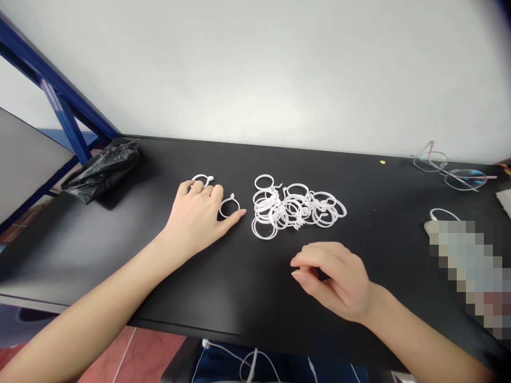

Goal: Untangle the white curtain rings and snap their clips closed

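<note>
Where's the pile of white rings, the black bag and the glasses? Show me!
Pile of white rings [297, 208], head view: its tangled middle.
Black bag [106, 169], head view: its crumpled middle.
Glasses [445, 171], head view: the bridge between the lenses.

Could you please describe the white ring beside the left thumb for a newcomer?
On the black table, left of the pile of rings, find the left grip. Unlike the other loose ring, this white ring lies between thumb and forefinger.

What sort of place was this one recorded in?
Probably an indoor desk, in a home or a small workroom; I cannot tell which. The black tabletop stands against a pale wall, a pair of glasses lies near the back, and a reddish tiled floor shows below.
</note>
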Tool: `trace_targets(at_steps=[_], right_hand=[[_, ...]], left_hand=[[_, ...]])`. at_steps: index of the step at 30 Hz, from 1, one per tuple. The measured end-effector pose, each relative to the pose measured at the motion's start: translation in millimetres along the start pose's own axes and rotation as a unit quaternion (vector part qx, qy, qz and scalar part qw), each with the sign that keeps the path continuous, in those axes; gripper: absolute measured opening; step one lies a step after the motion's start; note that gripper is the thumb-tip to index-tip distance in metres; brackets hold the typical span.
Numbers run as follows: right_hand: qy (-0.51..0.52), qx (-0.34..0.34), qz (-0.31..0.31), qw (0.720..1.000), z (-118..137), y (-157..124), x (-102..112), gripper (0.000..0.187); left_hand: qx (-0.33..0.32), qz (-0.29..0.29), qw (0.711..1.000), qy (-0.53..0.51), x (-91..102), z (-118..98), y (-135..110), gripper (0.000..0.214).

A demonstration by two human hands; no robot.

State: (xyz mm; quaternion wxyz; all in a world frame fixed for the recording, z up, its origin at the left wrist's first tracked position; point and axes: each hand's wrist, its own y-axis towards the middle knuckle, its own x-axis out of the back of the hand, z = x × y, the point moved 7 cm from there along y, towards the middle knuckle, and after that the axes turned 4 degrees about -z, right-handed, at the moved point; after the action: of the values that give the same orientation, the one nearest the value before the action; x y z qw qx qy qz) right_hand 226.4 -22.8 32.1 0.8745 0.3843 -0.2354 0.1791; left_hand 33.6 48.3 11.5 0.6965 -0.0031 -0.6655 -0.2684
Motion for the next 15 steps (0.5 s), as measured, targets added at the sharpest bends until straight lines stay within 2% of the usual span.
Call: trace_targets(at_steps=[4,9,12,15], right_hand=[[-0.004,-0.001,0.003,1.0,0,0,0,0.008],[-0.016,-0.003,0.005,1.0,1,0,0,0.01],[-0.019,-0.006,0.008,1.0,0,0,-1,0.009],[-0.023,-0.006,0.006,1.0,0,-1,-2,0.009]], left_hand=[[-0.025,-0.039,0.995,-0.087,11.9,-8,2,0.032],[-0.145,-0.068,0.959,-0.235,22.4,-34,-5,0.013],[-0.21,-0.055,0.94,-0.262,22.1,-49,-12,0.028],[-0.24,-0.02,0.932,-0.271,17.5,-57,-15,0.033]])
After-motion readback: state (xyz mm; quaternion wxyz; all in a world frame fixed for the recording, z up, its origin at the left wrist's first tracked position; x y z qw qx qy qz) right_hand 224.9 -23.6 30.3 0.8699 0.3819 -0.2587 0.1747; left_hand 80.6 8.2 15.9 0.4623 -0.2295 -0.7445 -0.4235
